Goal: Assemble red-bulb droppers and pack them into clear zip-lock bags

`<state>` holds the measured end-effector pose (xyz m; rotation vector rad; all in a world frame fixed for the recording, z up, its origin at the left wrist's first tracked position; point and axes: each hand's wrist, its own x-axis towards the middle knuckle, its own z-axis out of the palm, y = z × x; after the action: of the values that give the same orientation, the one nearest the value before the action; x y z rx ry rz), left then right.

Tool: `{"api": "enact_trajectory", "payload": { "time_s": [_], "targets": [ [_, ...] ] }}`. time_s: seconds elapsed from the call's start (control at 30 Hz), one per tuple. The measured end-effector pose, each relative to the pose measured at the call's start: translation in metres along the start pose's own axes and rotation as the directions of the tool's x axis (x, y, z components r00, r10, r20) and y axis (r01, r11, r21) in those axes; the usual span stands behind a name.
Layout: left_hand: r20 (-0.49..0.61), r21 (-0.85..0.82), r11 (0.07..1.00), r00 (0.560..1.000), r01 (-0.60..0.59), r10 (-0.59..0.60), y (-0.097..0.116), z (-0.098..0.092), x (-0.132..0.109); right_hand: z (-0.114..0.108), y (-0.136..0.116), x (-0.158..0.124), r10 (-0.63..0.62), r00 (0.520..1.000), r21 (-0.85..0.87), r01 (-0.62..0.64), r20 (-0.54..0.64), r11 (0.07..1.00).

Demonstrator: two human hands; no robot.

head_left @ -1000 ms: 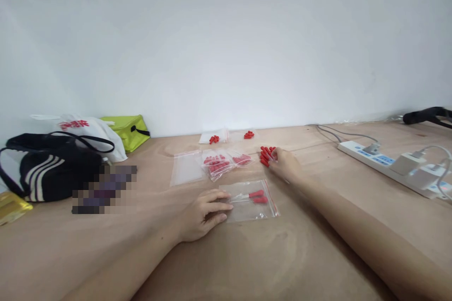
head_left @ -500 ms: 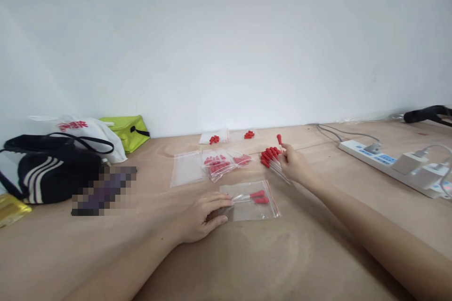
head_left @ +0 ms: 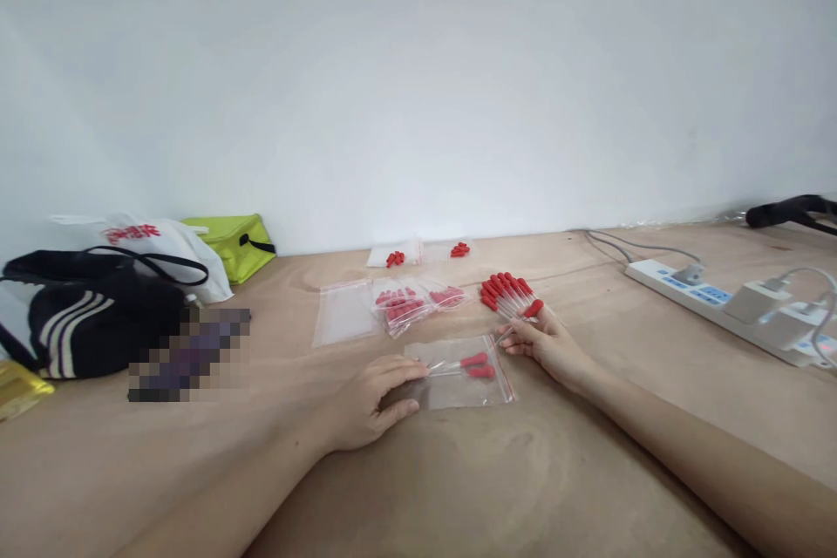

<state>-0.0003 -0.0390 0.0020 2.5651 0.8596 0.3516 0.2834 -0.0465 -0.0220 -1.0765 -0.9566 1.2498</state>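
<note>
My left hand (head_left: 383, 397) lies with fingers stretched over the left end of a clear zip bag (head_left: 451, 397), its thumb apart on the table. Inside that bag are droppers with red rubber bulbs (head_left: 480, 370); their glass tips run toward my fingertips. My right hand (head_left: 546, 344) pinches a single dropper (head_left: 534, 309) by its glass tube, with the red bulb up and right and the tip toward the bag's zip edge. Just behind it, a fanned pile of red-bulb droppers (head_left: 506, 286) rests on the wooden table (head_left: 523, 479).
Zip bags with red bulbs (head_left: 402, 305) lie beyond my left hand, beside a flat clear bag (head_left: 343, 314). Two bags with red pieces (head_left: 395, 259) sit near the wall. A power strip (head_left: 712, 301) is at right; a black bag (head_left: 105, 314) and green bag (head_left: 239, 244) stand left.
My right hand has come away from the dropper pile, toward me and slightly left, carrying one dropper, now tilted with its tip near the bag. My left hand stays in place.
</note>
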Motion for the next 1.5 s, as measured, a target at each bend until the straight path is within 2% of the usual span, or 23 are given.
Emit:
{"api": "enact_trajectory", "payload": {
  "time_s": [0.1,0.2,0.33,0.57,0.73,0.97,1.03,1.13,1.23,1.33,1.43,1.5],
  "targets": [
    [-0.002,0.0,1.0,1.0,-0.002,0.002,0.0,0.0,0.0,0.001,-0.002,-0.001,0.046,0.999,0.11,-0.048,0.018,0.993],
    [0.002,0.002,1.0,1.0,-0.013,0.013,0.0,0.0,0.0,0.0,-0.003,0.0,0.036,0.998,0.176,-0.028,-0.047,0.984],
    [0.003,0.01,1.0,1.0,-0.002,0.002,0.0,0.0,0.0,-0.002,-0.002,0.0,0.014,0.998,0.133,-0.005,-0.064,0.991],
    [0.007,0.014,1.0,1.0,-0.017,0.017,-0.001,0.001,-0.001,-0.005,0.0,-0.004,-0.012,0.999,-0.049,0.011,-0.034,0.999],
    [-0.005,0.015,1.0,1.0,0.012,-0.012,0.0,0.001,-0.001,-0.007,-0.001,-0.004,0.043,0.999,0.018,-0.043,-0.012,0.999],
    [0.004,0.034,0.998,0.999,0.045,-0.045,-0.001,0.001,-0.002,-0.006,0.002,-0.002,0.071,0.99,0.154,-0.051,-0.123,0.987],
    [0.009,0.042,0.997,0.998,0.058,-0.058,-0.002,0.001,-0.002,-0.004,0.003,-0.005,0.059,0.994,0.115,-0.048,-0.09,0.992],
    [0.011,0.051,0.997,0.998,0.064,-0.065,-0.003,0.002,-0.002,0.002,0.003,-0.009,0.043,0.999,-0.059,-0.044,-0.015,0.997],
    [0.007,0.056,0.997,0.999,0.052,-0.052,-0.004,0.002,-0.001,0.01,0.002,-0.01,0.035,0.999,-0.217,-0.032,0.01,0.976],
    [0.015,0.063,0.996,0.998,0.056,-0.057,-0.004,0.001,-0.001,0.02,0.002,-0.011,0.028,0.997,-0.219,-0.011,0.071,0.976],
    [0.012,0.066,0.997,0.999,0.051,-0.052,-0.003,0.001,0.0,0.027,0.003,-0.013,0.039,0.973,-0.189,0.005,0.229,0.982],
    [0.002,0.063,0.997,0.999,0.041,-0.041,-0.002,0.001,0.0,0.027,0.004,-0.014,0.045,0.952,-0.254,0.036,0.304,0.966]
  ]
}}
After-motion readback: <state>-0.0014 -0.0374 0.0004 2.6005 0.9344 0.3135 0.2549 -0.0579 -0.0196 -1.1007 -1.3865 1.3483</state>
